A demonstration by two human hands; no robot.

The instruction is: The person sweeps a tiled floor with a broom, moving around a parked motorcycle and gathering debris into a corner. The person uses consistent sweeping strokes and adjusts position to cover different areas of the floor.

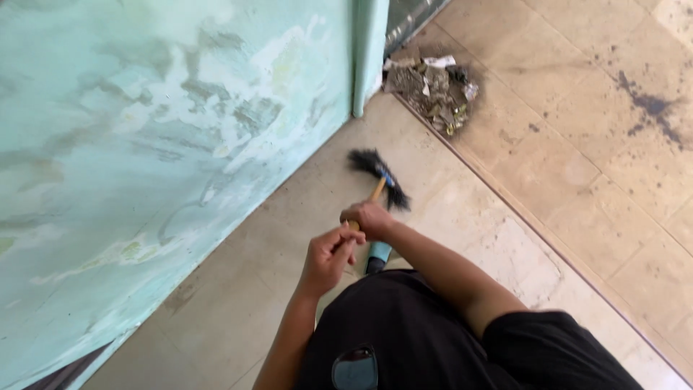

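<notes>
A broom with a black bristle head (380,178) and a wooden handle (376,191) rests its bristles on the tiled floor near the wall. My right hand (369,219) grips the handle lower down, closer to the bristles. My left hand (330,254) is closed around the handle's upper end, close to my body. A pile of swept rubbish (433,88), made of grey scraps, paper bits and dark dust, lies ahead by the wall's corner.
A worn pale green wall (159,137) runs along the left, ending in a corner post (369,54). Beige floor tiles (577,159) spread to the right, with a dark stain (650,108) at far right. My black shirt fills the bottom.
</notes>
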